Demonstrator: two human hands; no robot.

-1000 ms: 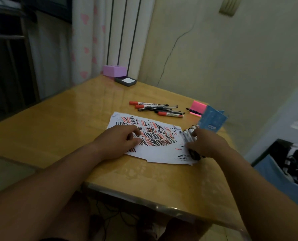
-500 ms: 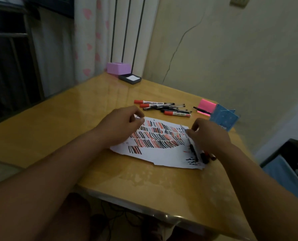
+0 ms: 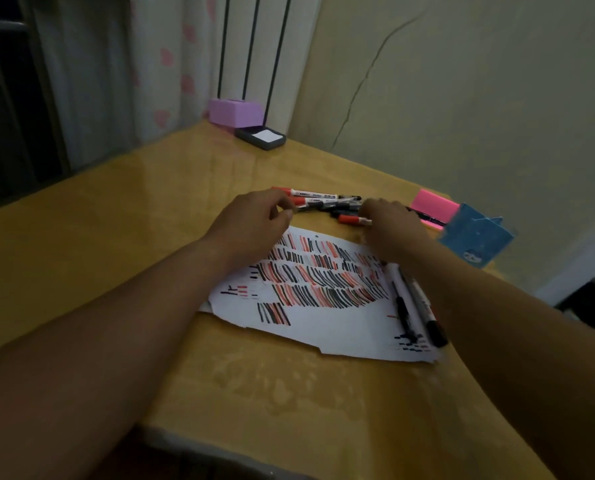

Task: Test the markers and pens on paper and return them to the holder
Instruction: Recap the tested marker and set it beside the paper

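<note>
Yellow bench (image 3: 116, 244): glossy top that carries everything I am working with.
Paper (image 3: 327, 327): white sheet lying flat in front of me, crowded with rows of red and black test strokes, with a few small dashes at its near right corner.
Holder (image 3: 473, 237): blue, standing at the right edge of the bench just beyond the paper's far right corner, beside a pink pad (image 3: 433, 204).
Left hand (image 3: 251, 226): over the paper's far edge, fingers curled, thumb and forefinger right at the left end of the pile. I cannot tell whether they pinch anything.
Right hand (image 3: 393, 226): curled down over the pile's right end, fingertips hidden, so I cannot tell if it grips.
Pile of markers and pens (image 3: 324, 199): on the bench just past the paper, between my two hands, long axes running left to right, red caps to the left.
Pens (image 3: 410, 306): on the paper's right edge beside my right forearm, pointing near to far.
Red-capped marker (image 3: 353, 220): nearest of the pile, cap left, barrel running under the right fingers.
Next move, my guess: that marker belongs to the right hand, which is also nearer the holder; it lies crosswise to my reach.
</note>
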